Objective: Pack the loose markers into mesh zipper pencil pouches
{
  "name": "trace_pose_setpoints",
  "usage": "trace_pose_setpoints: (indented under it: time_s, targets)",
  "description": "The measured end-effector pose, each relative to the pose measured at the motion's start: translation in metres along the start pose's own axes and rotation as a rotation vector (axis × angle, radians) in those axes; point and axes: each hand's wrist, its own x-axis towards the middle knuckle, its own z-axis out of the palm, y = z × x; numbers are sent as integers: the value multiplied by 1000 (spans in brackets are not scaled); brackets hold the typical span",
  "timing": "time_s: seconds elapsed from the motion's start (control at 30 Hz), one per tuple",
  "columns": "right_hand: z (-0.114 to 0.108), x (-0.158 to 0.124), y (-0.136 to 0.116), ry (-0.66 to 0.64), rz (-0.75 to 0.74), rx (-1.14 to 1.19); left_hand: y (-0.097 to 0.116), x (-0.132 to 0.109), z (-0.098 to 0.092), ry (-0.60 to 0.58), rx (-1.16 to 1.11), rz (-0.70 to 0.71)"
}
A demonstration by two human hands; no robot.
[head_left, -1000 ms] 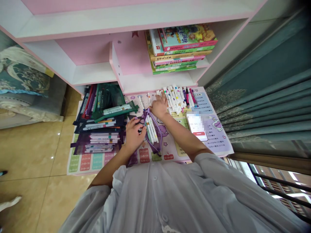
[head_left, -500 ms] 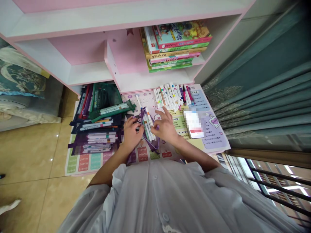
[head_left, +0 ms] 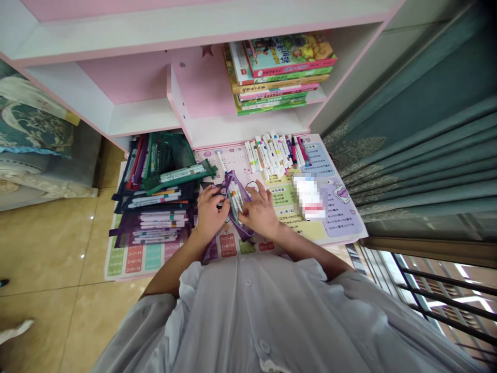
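Observation:
A purple mesh pencil pouch (head_left: 235, 192) lies open on the printed desk mat (head_left: 155, 256), with several white markers inside it. My left hand (head_left: 210, 211) grips the pouch's left edge, fingers curled. My right hand (head_left: 260, 210) rests on the pouch's right side, its fingers pressing on the markers in the opening. A row of loose markers (head_left: 274, 151) lies farther back on the mat, and a single marker (head_left: 221, 160) sits apart to their left.
Several filled dark pouches (head_left: 159, 207) are stacked at the left of the mat. A phone (head_left: 309, 197) lies right of my hands. A stack of books (head_left: 277, 72) sits on the pink-and-white shelf (head_left: 147, 116). Green curtains (head_left: 419, 140) hang at the right.
My right hand has come back from the loose marker row to the purple pouch and now presses on the markers in it. My left hand stayed on the pouch.

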Motion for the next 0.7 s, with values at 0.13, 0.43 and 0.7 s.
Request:
trace_pose_setpoints:
  time_s: [0.13,0.43,0.7]
  targets:
    - [-2,2,-1,-26,-2,6,0,0,0,2,2,5]
    - [-9,74,17,270,86,84,-1,-1,0,2,8,2]
    - [13,161,27,78,169,-23,-4,-1,3,30,5,-4]
